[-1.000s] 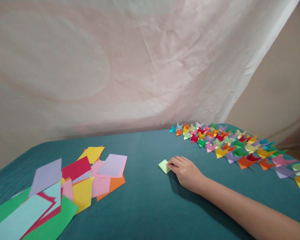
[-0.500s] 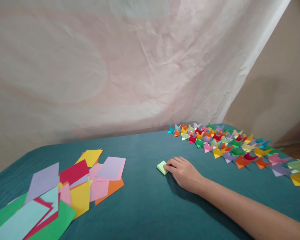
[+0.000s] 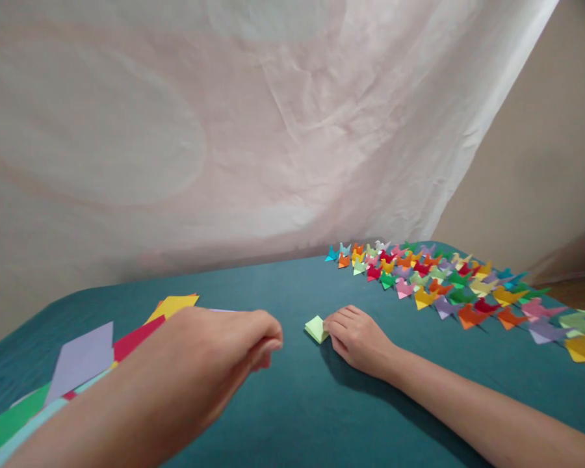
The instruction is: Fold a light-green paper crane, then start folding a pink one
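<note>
A small folded light-green paper [image 3: 316, 327] lies on the teal cloth [image 3: 292, 403] near the middle. My right hand [image 3: 358, 338] rests on the cloth with its curled fingertips pressed on the paper's right edge. My left hand [image 3: 234, 351] hovers above the cloth a short way left of the paper, fingers curled loosely inward with nothing visible in them. My left forearm covers much of the loose sheet pile.
Loose coloured paper sheets [image 3: 85, 354] lie at the left, partly hidden by my arm. Several rows of small folded paper birds [image 3: 448, 289] in many colours fill the right back of the cloth. A pale fabric backdrop [image 3: 224, 130] hangs behind.
My left hand and forearm have come into view from the lower left, reaching toward the folded green paper. My right hand stays on the paper.
</note>
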Motion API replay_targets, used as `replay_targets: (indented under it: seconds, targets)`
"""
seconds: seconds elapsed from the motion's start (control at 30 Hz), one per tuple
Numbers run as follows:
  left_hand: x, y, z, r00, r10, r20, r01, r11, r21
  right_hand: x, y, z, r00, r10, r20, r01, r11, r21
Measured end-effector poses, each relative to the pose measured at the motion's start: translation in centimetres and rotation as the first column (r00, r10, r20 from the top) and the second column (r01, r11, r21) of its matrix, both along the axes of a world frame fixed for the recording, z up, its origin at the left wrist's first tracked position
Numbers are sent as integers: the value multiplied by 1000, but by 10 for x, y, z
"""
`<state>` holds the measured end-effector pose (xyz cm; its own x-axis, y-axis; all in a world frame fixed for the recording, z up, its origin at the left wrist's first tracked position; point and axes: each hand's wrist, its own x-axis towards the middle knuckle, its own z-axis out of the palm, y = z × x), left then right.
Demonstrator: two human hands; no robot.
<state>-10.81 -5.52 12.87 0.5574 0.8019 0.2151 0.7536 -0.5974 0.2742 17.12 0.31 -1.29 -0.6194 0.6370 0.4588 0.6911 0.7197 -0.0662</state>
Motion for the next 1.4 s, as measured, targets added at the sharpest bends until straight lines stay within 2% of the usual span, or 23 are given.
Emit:
replay_targets:
  seconds: [0.03, 0.07, 0.13, 0.27, 0.33, 0.4, 0.57, 0.93, 1.17, 1.4]
  targets:
    - [16, 13, 2, 993, -93, -69, 87, 993, -83, 0, 0, 0, 1000, 5, 0, -5, 1000, -4]
    - [30, 26, -2, 988, -140, -69, 131, 985, -114, 1, 0, 0, 1000, 11, 0, -11, 1000, -9]
    - [52, 45, -25, 982, -186, -41, 180, 977, -113, 2, 0, 1, 1000, 18, -1, -18, 1000, -14]
    - [68, 61, -90, 992, -118, 32, 120, 990, -68, 2, 0, 0, 1000, 25, 3, -25, 1000, -8]
    - [69, 62, -111, 994, -84, 77, 90, 993, -76, 2, 0, 0, 999, 35, 3, -35, 999, -3]
    - [68, 62, -122, 990, -67, 121, 76, 994, -74, 2, 0, 0, 999, 43, -1, -43, 999, -1]
    - [68, 62, -127, 979, -54, 197, 68, 996, -65, 3, 1, -2, 999, 52, -12, -52, 999, 6]
    - [68, 65, -130, 969, -33, 245, 50, 997, -62, 4, 0, -1, 997, 66, -38, -66, 998, 5]
    - [69, 66, -131, 967, 4, 254, 9, 999, -50, 1, 0, -2, 993, 16, -117, -18, 1000, -21]
    - [75, 67, -127, 983, 36, 180, -37, 999, 0, -5, 5, -3, 987, -71, -146, 66, 997, -42]
